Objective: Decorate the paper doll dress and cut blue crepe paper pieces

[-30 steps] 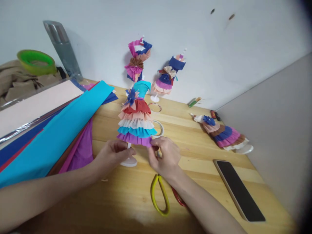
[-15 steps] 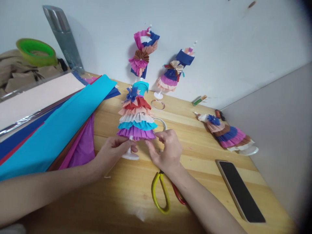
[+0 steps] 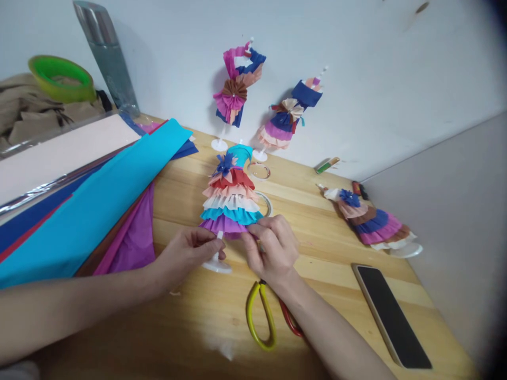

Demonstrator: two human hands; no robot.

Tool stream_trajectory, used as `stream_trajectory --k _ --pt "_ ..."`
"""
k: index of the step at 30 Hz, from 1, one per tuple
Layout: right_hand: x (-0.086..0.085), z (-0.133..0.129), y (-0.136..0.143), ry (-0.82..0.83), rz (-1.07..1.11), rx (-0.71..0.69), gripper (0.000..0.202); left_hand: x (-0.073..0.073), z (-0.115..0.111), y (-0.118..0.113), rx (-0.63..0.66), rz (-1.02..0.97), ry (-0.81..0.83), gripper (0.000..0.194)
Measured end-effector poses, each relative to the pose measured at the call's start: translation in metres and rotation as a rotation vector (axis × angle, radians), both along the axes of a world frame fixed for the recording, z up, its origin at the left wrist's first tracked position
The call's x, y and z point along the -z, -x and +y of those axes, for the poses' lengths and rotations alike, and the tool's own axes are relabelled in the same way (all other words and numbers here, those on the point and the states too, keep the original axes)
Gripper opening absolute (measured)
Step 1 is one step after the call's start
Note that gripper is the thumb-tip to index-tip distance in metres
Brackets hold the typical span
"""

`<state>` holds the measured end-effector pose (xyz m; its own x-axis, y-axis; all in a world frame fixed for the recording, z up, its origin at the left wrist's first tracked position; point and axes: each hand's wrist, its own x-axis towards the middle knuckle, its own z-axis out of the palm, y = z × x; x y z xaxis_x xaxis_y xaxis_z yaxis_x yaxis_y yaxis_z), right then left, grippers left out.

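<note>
In front of me a small dress form wears a tiered crepe paper dress point(image 3: 232, 198), with a turquoise top, a blue flower, and red, peach, white, turquoise and purple ruffles. My left hand point(image 3: 198, 248) pinches the white stand point(image 3: 217, 262) just under the skirt. At the skirt's lower right edge, my right hand point(image 3: 273, 245) has its thumb and fingers closed on the purple ruffle point(image 3: 226, 226). Scissors point(image 3: 260, 316) with yellow and red handles lie beneath my right wrist, their blades hidden.
Folded crepe paper point(image 3: 119, 190) covers the left side. Two dressed forms point(image 3: 233, 95) stand by the wall, and another point(image 3: 372, 221) lies at the right. A phone point(image 3: 390, 316), tape rolls point(image 3: 264, 203), a green tube point(image 3: 328, 165) and a bottle point(image 3: 109, 63) are around.
The dress form has shifted slightly right and toward me and its top leans right. My right fingers have closed in on the purple hem. My left hand stays at the stand.
</note>
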<state>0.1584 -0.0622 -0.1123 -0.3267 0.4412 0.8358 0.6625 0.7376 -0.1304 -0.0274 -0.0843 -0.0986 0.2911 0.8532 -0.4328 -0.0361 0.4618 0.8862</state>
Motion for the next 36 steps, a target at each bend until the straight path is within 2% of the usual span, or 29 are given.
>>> stream_trajectory --k 4,8,11,13,17,23,27,31,36 --pt "-0.001 -0.002 0.000 0.002 0.002 -0.019 0.004 0.002 -0.001 0.001 0.001 -0.007 -0.005 0.026" --pt "0.001 -0.003 0.002 -0.103 -0.096 0.050 0.018 0.004 -0.002 0.001 -0.001 -0.009 -0.006 0.024" --pt "0.002 -0.003 0.002 -0.139 -0.164 0.102 0.010 0.003 -0.002 -0.001 -0.004 -0.043 0.031 0.021" --pt "0.003 -0.002 0.002 -0.125 -0.144 0.086 0.005 0.003 -0.002 -0.002 -0.010 -0.049 0.058 0.020" --pt "0.002 -0.001 0.000 -0.073 -0.087 0.004 0.008 0.002 0.000 -0.002 -0.026 -0.037 0.063 0.019" --pt "0.003 -0.002 -0.002 -0.029 -0.041 -0.013 0.001 -0.003 0.001 -0.003 -0.099 -0.048 0.115 0.019" --pt "0.004 -0.003 0.000 -0.129 -0.111 0.043 0.017 -0.005 0.000 -0.005 -0.113 -0.055 0.124 0.021" --pt "0.000 -0.003 0.004 -0.200 -0.166 0.112 0.016 0.001 -0.002 -0.005 -0.090 -0.036 0.061 0.020" --pt "-0.001 -0.004 0.004 -0.152 -0.185 0.050 0.007 0.007 -0.005 -0.005 -0.104 0.056 -0.040 0.019"
